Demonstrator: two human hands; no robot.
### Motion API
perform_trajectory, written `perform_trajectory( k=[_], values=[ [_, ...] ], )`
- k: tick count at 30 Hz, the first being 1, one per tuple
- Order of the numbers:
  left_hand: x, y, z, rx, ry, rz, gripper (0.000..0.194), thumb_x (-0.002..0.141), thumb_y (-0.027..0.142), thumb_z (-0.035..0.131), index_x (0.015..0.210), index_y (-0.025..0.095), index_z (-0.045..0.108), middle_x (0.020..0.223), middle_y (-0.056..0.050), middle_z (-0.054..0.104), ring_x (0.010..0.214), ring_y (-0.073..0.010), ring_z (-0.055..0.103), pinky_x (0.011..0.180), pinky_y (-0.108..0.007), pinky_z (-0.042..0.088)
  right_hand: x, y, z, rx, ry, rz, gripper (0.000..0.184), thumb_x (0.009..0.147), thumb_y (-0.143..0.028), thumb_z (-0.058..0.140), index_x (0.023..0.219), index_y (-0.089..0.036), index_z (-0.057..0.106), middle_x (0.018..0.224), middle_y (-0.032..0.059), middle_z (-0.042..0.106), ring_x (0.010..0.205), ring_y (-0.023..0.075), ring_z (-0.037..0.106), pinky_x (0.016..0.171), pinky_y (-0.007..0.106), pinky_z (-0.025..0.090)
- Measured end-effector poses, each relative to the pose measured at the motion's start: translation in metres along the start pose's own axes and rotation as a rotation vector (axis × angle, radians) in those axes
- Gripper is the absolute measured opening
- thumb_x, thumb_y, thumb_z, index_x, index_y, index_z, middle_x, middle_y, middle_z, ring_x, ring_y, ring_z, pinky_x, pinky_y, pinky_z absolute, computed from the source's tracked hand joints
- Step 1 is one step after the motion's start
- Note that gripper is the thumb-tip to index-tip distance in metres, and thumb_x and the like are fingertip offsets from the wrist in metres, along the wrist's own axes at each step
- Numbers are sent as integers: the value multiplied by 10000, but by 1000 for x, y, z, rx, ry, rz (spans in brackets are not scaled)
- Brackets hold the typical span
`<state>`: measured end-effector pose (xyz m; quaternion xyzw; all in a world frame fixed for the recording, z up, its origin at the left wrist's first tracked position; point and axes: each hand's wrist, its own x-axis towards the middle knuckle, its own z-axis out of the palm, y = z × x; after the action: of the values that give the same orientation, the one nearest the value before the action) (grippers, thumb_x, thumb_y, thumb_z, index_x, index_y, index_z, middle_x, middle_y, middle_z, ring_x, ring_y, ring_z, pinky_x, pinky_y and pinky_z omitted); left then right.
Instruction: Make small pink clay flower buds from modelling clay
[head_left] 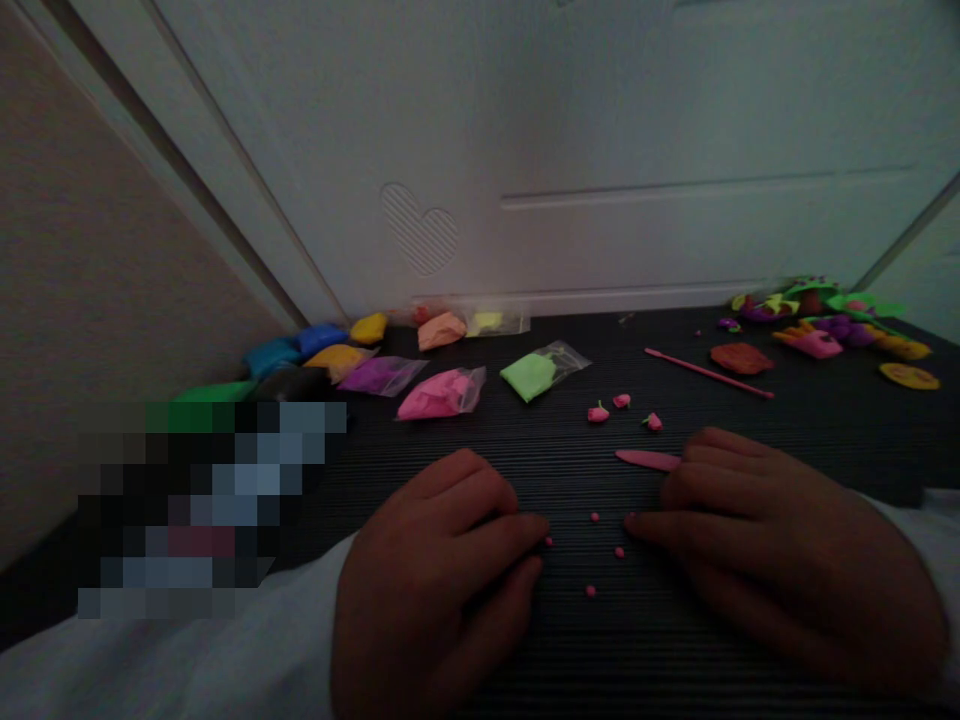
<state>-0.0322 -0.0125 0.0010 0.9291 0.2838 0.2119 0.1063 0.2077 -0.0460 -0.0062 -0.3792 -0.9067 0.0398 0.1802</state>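
My left hand [442, 580] rests on the dark table, index finger and thumb stretched out a little apart, other fingers bent. A tiny pink clay ball [549, 541] lies at its index fingertip. Opposite, my right hand [787, 560] reaches in with one finger extended to the table and the others curled. A pink clay knife [646, 460] juts out from behind its curled fingers; whether they grip it is hidden. Between both hands lie more tiny balls [590, 591] of pink clay. Farther back sit three pink clay rosebuds [598, 414] with bits of green.
Bags of coloured clay line the back left, including a pink bag [441, 394] and a light green bag [531, 375]. A thin pink stick [709, 373] lies beside a red-brown clay disc [741, 358]. Finished clay pieces [817, 335] crowd the far right. A white panel [600, 240] rises behind.
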Motion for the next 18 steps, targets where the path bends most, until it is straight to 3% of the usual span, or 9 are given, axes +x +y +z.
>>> perform_trajectory(
  k=[7,11,18],
  values=[
    [0,-1,-2,-30,-26,30,175,792,116,447,847,164,606,760,-34,517,744,-158,437,626,-327,360,2,0,1,-58,105,69,251,787,-152,447,974,-180,612,755,39,567,686,161,488,635,337,315],
    [-1,-1,-3,-37,-40,43,216,793,115,445,878,183,631,741,-32,493,736,-162,423,609,-325,344,1,-1,0,-26,86,49,217,786,-137,449,908,-174,624,722,38,537,664,162,451,610,337,306],
    [-2,-1,-3,-22,-81,41,221,786,138,461,915,194,632,752,-37,473,738,-175,402,613,-341,325,2,-2,2,-16,69,58,282,787,-144,456,1035,-189,582,826,42,542,735,180,447,661,361,315]
  ],
)
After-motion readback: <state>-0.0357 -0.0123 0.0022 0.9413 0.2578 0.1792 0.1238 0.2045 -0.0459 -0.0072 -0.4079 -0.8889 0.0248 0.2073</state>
